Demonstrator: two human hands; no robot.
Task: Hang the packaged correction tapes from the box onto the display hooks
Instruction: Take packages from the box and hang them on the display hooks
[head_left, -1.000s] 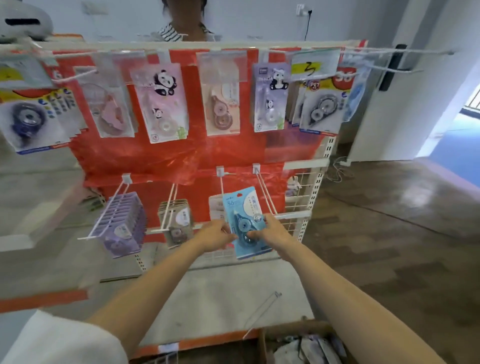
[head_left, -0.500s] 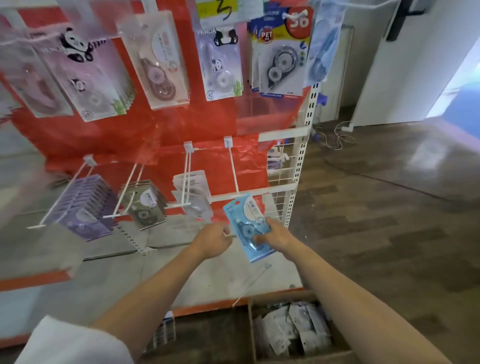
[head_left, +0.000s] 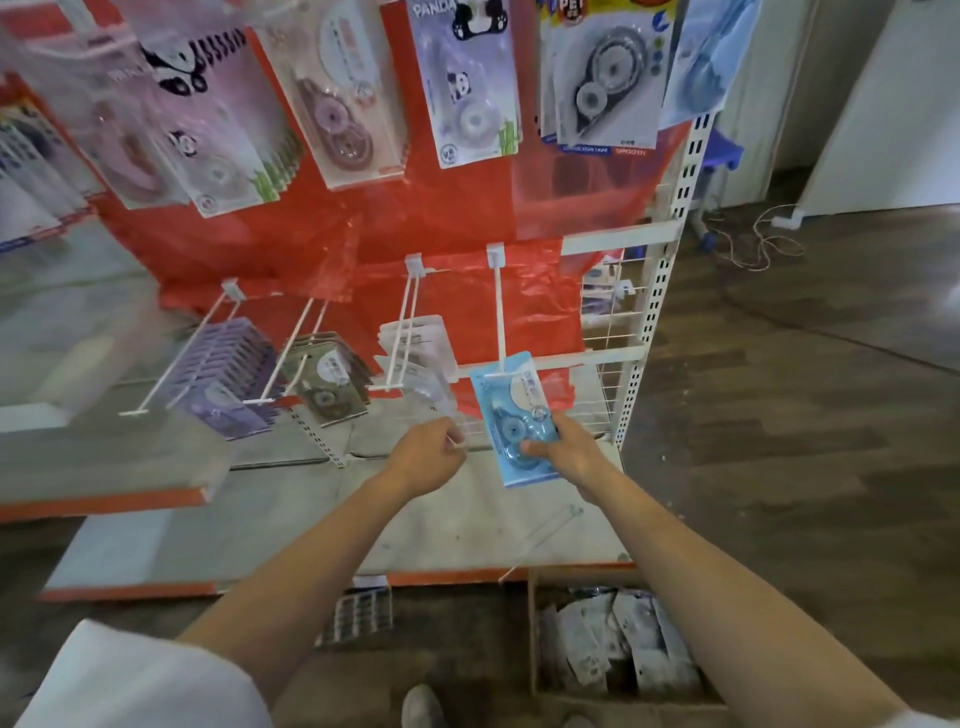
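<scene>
Bare forearms, short white sleeve (head_left: 140, 680) on the left arm, grey shoe toe (head_left: 422, 704) below

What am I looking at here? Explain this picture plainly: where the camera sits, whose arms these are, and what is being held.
No machine here: a person wears a wide-angle camera on the head, looking forward and down at their own bare arms. The right hand grips a blue correction tape pack, its top edge at the tip of a white display hook on the lower row; whether it is threaded on is unclear. The left hand is curled beside it, pinching something thin and white, too small to identify. Behind is a red-backed rack with other hanging packs. On the floor below sits a cardboard box holding more packs.
</scene>
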